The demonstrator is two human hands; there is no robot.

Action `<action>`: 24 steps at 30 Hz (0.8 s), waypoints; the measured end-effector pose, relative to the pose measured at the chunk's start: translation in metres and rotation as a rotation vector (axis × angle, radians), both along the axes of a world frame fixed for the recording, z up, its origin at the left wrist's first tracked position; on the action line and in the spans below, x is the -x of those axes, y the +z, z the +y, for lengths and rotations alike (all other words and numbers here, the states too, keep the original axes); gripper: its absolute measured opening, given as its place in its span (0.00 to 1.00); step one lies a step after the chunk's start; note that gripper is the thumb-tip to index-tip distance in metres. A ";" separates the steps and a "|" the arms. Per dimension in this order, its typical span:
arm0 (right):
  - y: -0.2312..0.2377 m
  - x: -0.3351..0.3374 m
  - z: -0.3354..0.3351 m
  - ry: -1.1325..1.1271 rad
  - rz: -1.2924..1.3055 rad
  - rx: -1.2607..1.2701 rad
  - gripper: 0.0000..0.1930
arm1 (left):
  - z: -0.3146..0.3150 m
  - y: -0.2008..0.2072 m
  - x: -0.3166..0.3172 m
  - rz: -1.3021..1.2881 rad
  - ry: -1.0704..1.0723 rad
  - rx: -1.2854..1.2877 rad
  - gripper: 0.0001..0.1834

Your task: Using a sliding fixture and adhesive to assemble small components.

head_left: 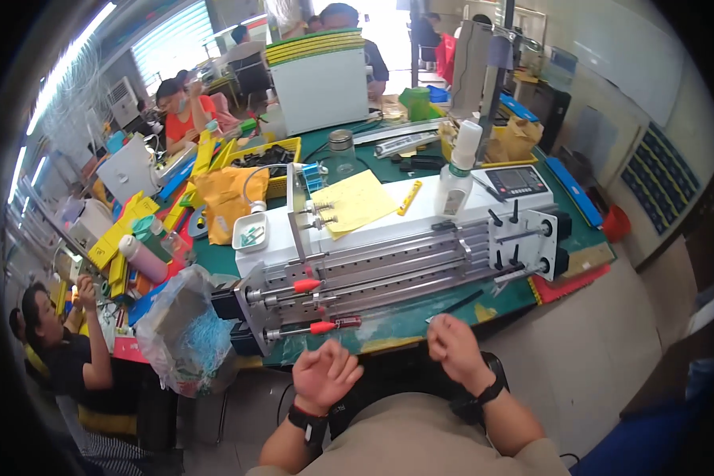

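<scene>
My left hand (326,378) is raised in front of the table's near edge, its fingers loosely curled and apart, with nothing visible in it. To its right, my right hand (457,350) has its fingers pinched together; a small pale tip shows at them, too small to name. Beyond both hands lies a long bench machine with metal rails (389,266). Two red-tipped spindles, an upper one (306,285) and a lower one (323,327), point right from its left end plate. A thin dark strip (455,302) rests between the machine and my right hand.
Yellow paper (353,203), a yellow marker (409,197), a white bottle (453,187) and a control panel (516,182) sit on the machine's white housing. A small white tray (251,232) stands left. A plastic bag with blue strands (190,337) hangs at the table's left. Other people work farther off.
</scene>
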State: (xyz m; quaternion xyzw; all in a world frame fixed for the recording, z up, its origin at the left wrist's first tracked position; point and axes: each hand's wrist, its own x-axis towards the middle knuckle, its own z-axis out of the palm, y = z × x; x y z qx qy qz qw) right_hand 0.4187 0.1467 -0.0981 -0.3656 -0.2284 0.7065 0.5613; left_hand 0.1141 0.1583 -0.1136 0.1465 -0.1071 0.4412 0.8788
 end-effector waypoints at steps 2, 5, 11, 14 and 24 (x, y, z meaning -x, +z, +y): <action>0.001 0.014 -0.004 0.154 -0.345 -0.017 0.07 | -0.006 -0.002 0.023 0.447 0.129 -0.099 0.25; 0.033 0.029 -0.003 0.125 -1.162 -0.802 0.06 | -0.038 0.037 -0.002 1.505 0.688 -0.417 0.19; 0.063 0.006 -0.004 0.132 -1.536 -1.130 0.05 | -0.006 0.105 -0.086 1.552 0.915 -0.992 0.10; 0.058 -0.021 -0.004 -0.014 -1.471 -1.146 0.07 | 0.009 0.104 -0.108 1.654 0.762 -1.053 0.06; 0.051 -0.198 -0.087 -0.445 -1.595 -0.686 0.04 | 0.030 0.096 -0.298 1.199 0.533 -1.500 0.13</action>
